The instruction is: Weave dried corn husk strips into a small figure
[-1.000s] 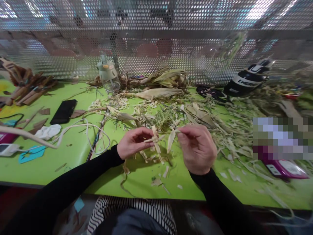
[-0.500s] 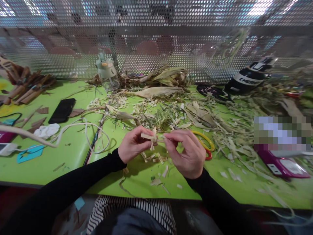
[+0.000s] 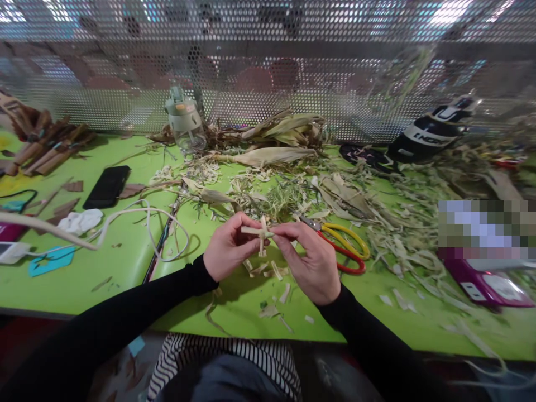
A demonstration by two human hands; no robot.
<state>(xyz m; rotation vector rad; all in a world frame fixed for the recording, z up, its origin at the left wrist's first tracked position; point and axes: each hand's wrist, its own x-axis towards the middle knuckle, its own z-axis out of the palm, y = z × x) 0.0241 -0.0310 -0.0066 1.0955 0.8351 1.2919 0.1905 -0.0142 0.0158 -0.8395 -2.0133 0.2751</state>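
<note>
Between my hands is a small cross-shaped piece of pale dried husk strips (image 3: pixel 262 232), held just above the green table (image 3: pixel 125 268). My left hand (image 3: pixel 228 244) pinches its left side between thumb and fingers. At its right arm, the thumb and forefinger of my right hand (image 3: pixel 310 258) are pressed together on the husk. Scissors (image 3: pixel 345 245) with one yellow and one red handle lie beside my right hand. Small husk scraps (image 3: pixel 274 271) are scattered below the held piece.
Husk shreds (image 3: pixel 288 195) cover the table's middle and right. Farther back stand a clear bottle (image 3: pixel 186 120) and a leaning black bottle (image 3: pixel 427 134). A phone (image 3: pixel 108 187), white cable (image 3: pixel 146 209) and purple power strip (image 3: pixel 488 282) lie around.
My right hand has moved left, closer to my left hand and the knot of the husk piece. More of the scissors now shows.
</note>
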